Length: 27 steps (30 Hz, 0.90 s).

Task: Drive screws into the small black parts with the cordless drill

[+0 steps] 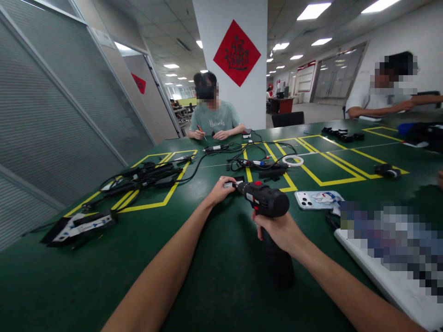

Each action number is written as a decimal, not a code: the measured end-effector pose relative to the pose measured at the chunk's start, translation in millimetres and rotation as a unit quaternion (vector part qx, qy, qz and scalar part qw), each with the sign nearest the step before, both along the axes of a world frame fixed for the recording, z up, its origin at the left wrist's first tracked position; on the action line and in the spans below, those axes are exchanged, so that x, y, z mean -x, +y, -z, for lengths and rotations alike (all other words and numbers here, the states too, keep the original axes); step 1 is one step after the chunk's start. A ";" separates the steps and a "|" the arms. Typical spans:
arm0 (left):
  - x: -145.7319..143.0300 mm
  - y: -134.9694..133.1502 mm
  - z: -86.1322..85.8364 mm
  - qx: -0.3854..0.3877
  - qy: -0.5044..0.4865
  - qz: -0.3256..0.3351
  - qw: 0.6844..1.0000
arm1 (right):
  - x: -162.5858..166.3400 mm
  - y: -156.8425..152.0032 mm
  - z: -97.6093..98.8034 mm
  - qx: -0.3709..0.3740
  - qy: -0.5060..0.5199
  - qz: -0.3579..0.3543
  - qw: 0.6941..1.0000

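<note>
Wrapped round the grip of a black cordless drill (268,199), my right hand (277,228) holds it level, its chuck pointing forward and left. My left hand (221,190) is closed on a small black and silver part (230,184) on the green table (221,258). The drill's front end meets or nearly meets this part; the exact contact is too small to make out. Just beyond lie a black bar-shaped piece (272,173) and a bundle of dark cables with a blue and silver tool (258,163).
Black cables and adapters (148,177) pile up at left, near a black and white piece (85,226). To the right are a phone (318,200), a white-edged tablet-like object (367,267) and a tape roll (292,161). One person (214,115) sits opposite; another (380,99) sits at right.
</note>
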State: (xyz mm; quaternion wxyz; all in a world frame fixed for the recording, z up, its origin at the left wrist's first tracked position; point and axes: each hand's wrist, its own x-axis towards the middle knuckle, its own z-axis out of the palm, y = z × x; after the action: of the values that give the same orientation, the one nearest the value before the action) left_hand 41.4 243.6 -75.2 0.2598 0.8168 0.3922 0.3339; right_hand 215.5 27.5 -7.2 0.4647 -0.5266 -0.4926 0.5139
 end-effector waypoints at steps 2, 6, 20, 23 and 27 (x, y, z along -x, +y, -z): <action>0.2 -0.3 0.0 -0.002 0.000 0.000 1.000 | 0.5 -0.2 -2.0 -0.004 0.004 0.001 1.000; 0.6 -0.9 -0.4 -0.010 0.002 0.002 1.000 | 1.6 0.7 -3.2 0.002 0.011 0.002 1.000; 0.9 -2.3 -1.3 -0.013 0.005 0.005 1.000 | -0.1 0.3 0.3 -0.004 -0.020 -0.003 1.000; 0.6 -3.0 -1.9 -0.012 0.004 0.001 1.000 | 1.2 -0.4 -3.4 0.009 -0.023 0.002 1.000; -0.1 -4.4 -2.8 -0.012 -0.003 -0.005 1.000 | 2.1 -0.2 -5.4 0.011 -0.027 -0.001 1.000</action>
State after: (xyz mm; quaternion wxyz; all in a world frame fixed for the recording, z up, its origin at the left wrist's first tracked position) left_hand 41.5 239.2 -72.4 0.2496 0.8169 0.3916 0.3422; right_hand 213.4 27.2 -1.8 0.4446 -0.5450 -0.5001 0.5052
